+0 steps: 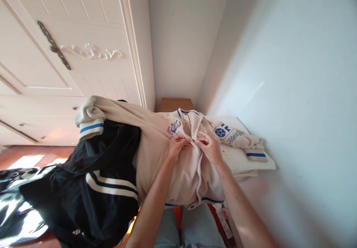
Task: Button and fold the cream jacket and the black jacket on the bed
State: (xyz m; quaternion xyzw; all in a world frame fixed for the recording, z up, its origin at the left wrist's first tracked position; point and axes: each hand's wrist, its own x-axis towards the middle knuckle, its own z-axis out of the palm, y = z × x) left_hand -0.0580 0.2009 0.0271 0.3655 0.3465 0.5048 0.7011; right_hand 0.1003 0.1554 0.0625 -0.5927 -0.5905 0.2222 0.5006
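A beige jacket point(158, 144) with blue-striped cuffs, collar and hem lies spread out in front of me. It carries a blue emblem on the chest and lettering on the sleeve at right. My left hand point(177, 146) pinches one front edge of the jacket just below the emblem. Close beside it, my right hand point(209, 146) pinches the other front edge, and the fingertips of both hands almost meet at the front opening. Whether a button or snap sits between the fingers is too small to make out.
Black clothing point(111, 211) with white stripes lies at left, partly under the jacket's sleeve. A pale garment or cloth point(237, 160) shows beneath the right sleeve. A white wardrobe point(92, 28) rises at left, a pale wall point(301, 92) at right. Behind the collar stands a small wooden surface point(177, 105).
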